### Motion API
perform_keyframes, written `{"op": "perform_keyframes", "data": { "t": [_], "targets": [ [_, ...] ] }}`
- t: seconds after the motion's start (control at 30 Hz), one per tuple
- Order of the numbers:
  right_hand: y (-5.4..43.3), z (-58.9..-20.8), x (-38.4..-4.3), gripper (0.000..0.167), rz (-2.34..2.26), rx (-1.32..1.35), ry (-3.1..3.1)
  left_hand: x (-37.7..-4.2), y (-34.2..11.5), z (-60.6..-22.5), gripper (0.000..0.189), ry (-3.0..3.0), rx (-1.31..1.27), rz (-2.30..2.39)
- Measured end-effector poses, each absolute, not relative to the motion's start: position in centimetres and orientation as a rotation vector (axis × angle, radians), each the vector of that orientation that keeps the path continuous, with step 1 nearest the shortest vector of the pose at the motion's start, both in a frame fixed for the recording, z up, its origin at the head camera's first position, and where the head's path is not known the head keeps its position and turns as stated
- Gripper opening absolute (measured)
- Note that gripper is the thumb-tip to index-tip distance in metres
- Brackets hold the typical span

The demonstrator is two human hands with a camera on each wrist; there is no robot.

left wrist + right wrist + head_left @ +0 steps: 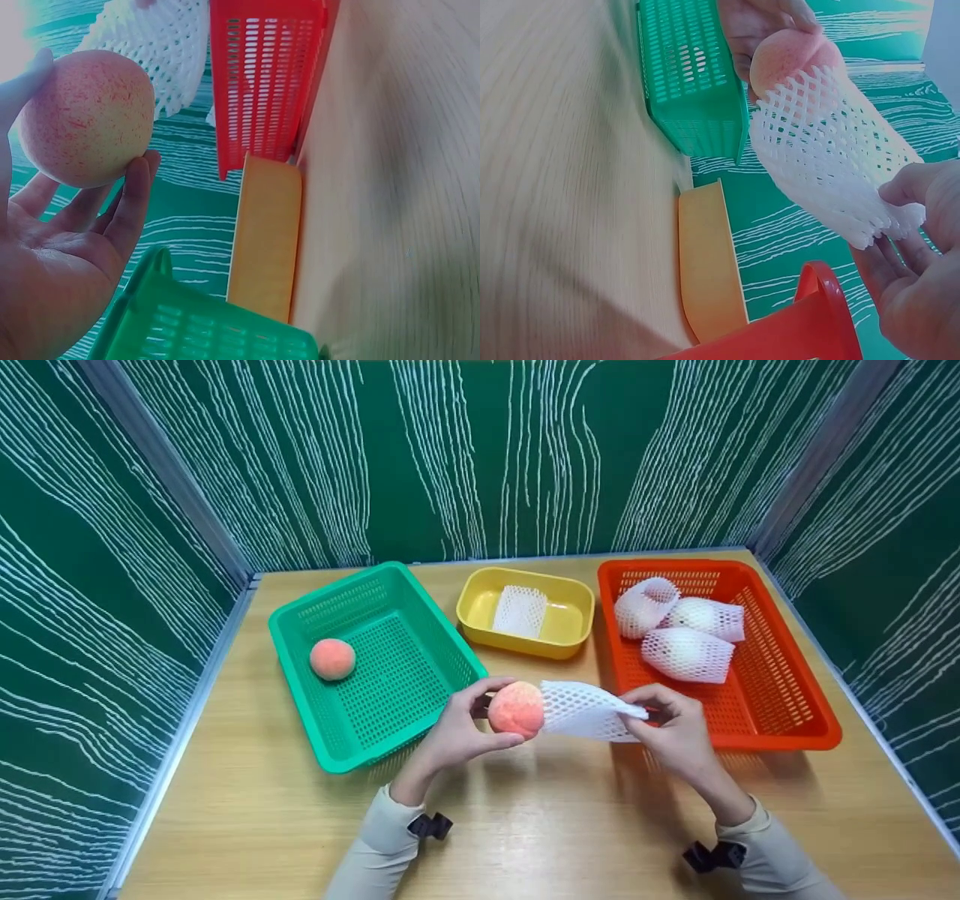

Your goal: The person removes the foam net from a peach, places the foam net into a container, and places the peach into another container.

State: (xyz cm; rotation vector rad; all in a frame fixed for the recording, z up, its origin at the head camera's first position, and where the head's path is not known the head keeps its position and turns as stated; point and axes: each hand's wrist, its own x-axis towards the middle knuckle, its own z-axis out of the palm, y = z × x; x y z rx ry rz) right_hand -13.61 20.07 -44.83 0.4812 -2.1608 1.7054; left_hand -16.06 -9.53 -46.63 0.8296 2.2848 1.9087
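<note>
My left hand (463,725) grips a pink-orange peach (516,710) between thumb and fingers above the table's middle. A white foam net sleeve (589,710) stretches from the peach to my right hand (675,733), which pinches its far end. In the right wrist view the net's open edge (802,97) overlaps the lower part of the peach (791,56). Most of the peach's surface (86,120) shows bare in the left wrist view. Another bare peach (332,659) lies in the green basket (375,761) on the left.
On the right, an orange-red basket (795,690) holds several net-wrapped fruits (688,655). Between the baskets at the back, a yellow tub (525,646) contains a white foam net (520,611). Green panels with white lines (480,457) wall the wooden table (540,840) at the back and sides.
</note>
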Motion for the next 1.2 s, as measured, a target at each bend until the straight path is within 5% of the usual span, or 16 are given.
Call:
{"op": "perform_keyframes", "data": {
  "t": [0.77,1.2],
  "targets": [
    [14.3,-43.5,-16.2,0.015,1.654,0.298,-1.928,-16.1,-12.5,-48.6,0.069,2.285,0.843,2.018],
    [10.3,-46.7,-23.3,0.012,1.672,0.064,-1.721,-14.3,-12.4,-45.4,0.068,2.312,0.817,2.02]
  ]
}}
